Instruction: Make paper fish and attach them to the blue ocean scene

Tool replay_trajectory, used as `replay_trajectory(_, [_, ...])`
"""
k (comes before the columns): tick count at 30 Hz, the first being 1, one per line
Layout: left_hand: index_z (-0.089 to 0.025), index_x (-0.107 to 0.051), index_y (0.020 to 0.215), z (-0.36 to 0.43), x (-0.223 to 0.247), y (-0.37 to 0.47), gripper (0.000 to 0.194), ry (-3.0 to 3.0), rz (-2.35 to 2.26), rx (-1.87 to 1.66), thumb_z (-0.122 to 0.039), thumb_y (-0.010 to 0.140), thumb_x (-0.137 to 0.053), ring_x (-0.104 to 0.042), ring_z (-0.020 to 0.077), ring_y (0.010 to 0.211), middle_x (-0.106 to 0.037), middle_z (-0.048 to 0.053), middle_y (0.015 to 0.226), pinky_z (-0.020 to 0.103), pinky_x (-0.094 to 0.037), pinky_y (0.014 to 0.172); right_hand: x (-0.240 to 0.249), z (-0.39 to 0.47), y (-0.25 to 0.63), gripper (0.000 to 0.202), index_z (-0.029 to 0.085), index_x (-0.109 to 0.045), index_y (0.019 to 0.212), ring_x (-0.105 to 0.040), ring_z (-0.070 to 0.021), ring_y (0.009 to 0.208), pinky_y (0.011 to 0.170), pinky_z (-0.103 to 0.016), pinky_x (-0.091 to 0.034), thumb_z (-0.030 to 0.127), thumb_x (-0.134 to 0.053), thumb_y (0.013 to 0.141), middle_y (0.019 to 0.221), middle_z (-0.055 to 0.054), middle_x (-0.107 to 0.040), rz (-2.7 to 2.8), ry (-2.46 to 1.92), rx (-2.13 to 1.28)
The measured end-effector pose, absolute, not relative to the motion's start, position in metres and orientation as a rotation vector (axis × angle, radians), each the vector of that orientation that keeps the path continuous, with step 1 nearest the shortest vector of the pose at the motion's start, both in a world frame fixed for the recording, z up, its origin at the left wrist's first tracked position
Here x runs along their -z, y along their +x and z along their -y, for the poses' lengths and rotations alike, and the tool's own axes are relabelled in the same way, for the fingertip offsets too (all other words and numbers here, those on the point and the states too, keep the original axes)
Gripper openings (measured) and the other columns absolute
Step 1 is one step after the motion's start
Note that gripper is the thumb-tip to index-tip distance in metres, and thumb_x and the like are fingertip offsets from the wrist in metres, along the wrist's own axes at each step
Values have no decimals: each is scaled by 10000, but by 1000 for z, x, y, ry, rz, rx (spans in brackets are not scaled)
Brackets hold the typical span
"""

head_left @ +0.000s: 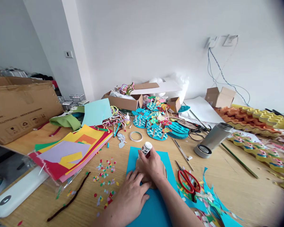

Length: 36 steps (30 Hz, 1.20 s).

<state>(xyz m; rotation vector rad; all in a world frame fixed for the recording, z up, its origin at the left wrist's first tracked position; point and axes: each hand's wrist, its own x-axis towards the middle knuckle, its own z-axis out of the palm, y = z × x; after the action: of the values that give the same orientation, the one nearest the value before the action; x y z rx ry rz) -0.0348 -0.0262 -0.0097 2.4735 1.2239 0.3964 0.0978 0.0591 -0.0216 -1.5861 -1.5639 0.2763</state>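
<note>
My right hand (152, 165) is closed around a white glue stick (147, 148) with dark print, its round white end pointing up and its lower end hidden by my fingers. Beneath it lies a rounded piece of brown cardboard (164, 168), on top of a blue sheet (153, 206). My left hand (133, 192) rests flat, fingers spread, across the near edge of the cardboard and the sheet. Red-handled scissors (188, 181) lie just right of the sheet, beside blue paper scraps (209, 194).
Paper confetti (105, 171) and a dark pipe cleaner (69, 198) lie to the left, near stacked coloured sheets (68, 151). Behind stand blue fish decorations (153, 121) and a tape roll (135, 136). A metal flask (216, 138) and egg trays (262, 119) are on the right.
</note>
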Motion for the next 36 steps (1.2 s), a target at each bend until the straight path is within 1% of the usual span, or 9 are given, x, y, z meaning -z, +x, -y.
replay_trajectory(5, [-352,-538,1203,26,8,-35,324,2478,-1227,-403,-346,880,-514,-371,259,1255,-486,12,1294,456,-323,1061,24,-60,99,281,218,-487,747,-530,-148,526,521,-238,-370,489,-528,802,625,-6,-601,1587,-1559,-276])
replay_trajectory(12, [-366,-543,1192,25,8,-33,318,2475,-1234,-406,-338,876,-525,-390,243,1220,-502,-1,1265,432,-342,1043,25,-60,100,259,210,-538,793,-532,-147,539,516,-240,-363,468,-522,806,653,-10,-621,1620,-1513,-281])
replay_trajectory(17, [-377,-530,1208,25,10,-33,331,2480,-1233,-394,-347,879,-521,-378,240,1230,-494,-8,1281,429,-335,1045,23,-60,99,244,208,-520,765,-533,-146,544,518,-238,-365,449,-540,798,650,-6,-613,1631,-1505,-287])
replay_trajectory(21, [-380,-514,1234,24,9,-33,358,2486,-1227,-388,-343,878,-525,-367,240,1242,-484,-6,1296,426,-321,1052,23,-60,99,226,206,-522,778,-523,-141,550,530,-235,-375,430,-535,802,651,0,-599,1645,-1486,-295])
replay_trajectory(27, [-383,-500,1255,25,8,-33,383,2486,-1221,-386,-341,876,-525,-352,247,1261,-469,-5,1319,429,-303,1065,23,-60,98,228,209,-515,768,-508,-137,549,536,-234,-379,433,-529,810,652,4,-586,1652,-1473,-298])
replay_trajectory(32, [-378,-498,1263,24,8,-33,383,2485,-1222,-372,-349,882,-510,-341,257,1271,-468,-2,1324,438,-297,1066,22,-60,98,244,207,-500,760,-498,-135,531,516,-232,-355,443,-535,812,628,6,-577,1637,-1517,-287])
replay_trajectory(36, [-379,-503,1252,24,9,-33,375,2481,-1224,-385,-346,879,-519,-350,250,1263,-474,-1,1314,436,-311,1057,22,-59,98,262,211,-481,752,-496,-133,532,518,-230,-351,459,-528,819,626,10,-570,1631,-1528,-278])
